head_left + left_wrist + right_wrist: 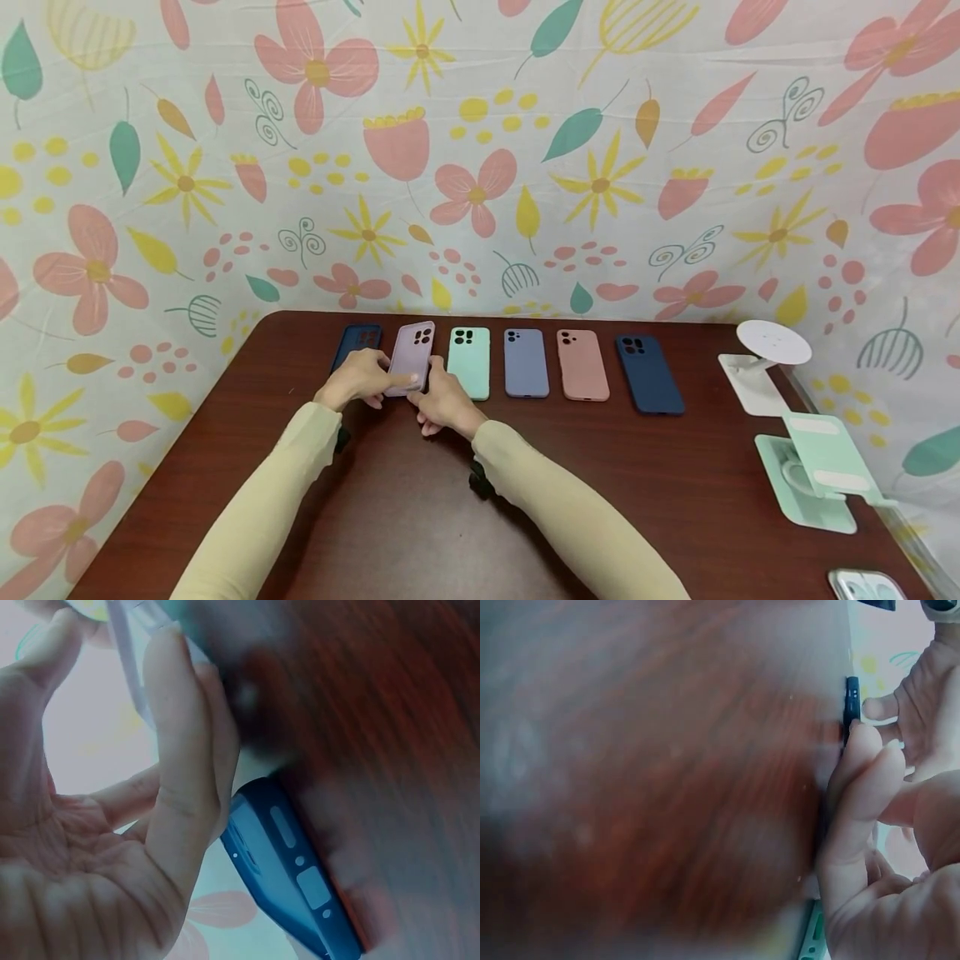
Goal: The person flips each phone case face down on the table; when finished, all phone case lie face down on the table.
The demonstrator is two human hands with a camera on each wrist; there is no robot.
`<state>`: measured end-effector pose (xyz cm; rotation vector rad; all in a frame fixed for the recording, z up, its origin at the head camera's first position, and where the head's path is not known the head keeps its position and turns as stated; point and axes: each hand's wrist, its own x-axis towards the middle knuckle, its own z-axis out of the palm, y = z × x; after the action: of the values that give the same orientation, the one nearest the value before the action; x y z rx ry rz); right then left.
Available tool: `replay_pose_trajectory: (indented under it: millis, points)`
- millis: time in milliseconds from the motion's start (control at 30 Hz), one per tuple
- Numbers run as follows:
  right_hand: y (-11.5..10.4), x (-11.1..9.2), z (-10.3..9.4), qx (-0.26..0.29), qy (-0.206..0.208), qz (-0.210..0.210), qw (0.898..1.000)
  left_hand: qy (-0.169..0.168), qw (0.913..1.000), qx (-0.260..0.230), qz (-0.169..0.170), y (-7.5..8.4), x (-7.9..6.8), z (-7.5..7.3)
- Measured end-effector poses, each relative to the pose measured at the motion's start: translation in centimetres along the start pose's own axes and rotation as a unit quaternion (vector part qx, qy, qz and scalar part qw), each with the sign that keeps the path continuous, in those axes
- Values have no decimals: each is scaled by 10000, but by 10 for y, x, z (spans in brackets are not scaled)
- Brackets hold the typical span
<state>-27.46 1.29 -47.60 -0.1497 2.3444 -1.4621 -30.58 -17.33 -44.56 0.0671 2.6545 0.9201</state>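
Note:
A lilac phone case (411, 354) with camera holes lies second from the left in a row of cases in the head view. My left hand (356, 379) holds it at its left side, thumb across the lower end. On the opposite side, my right hand (447, 402) grips the lower right corner between thumb and forefinger. Left of the lilac case lies a dark blue case (347, 342), partly behind my left hand; the left wrist view shows its side cutouts. A mint phone case (469, 367) is just right of my right hand.
Farther right along the row lie a periwinkle case (527, 367), a pink case (583, 367) and a navy case (651, 379). A white stand (756, 392) and a mint folding stand (836, 454) occupy the table's right side. Behind the brown table (420, 517) hangs a floral cloth (480, 250).

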Motion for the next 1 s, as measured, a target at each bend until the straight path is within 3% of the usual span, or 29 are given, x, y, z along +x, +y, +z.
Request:
replay_pose_trajectory:
  millis: [300,633,800,1000]
  points:
    - [-4,-6,3,-254,251,-370,9987,447,9988,182,-80,5,-2,5]
    - [-5,-5,5,-302,401,-500,9975,596,9978,117,-265,9,-4,9]
    - [-2,-2,1,-140,368,-594,9975,449,9981,-340,-252,8,-1,8]
    - [-2,-2,0,-52,274,-530,9982,-93,9916,-1270,-245,-1,0,6]
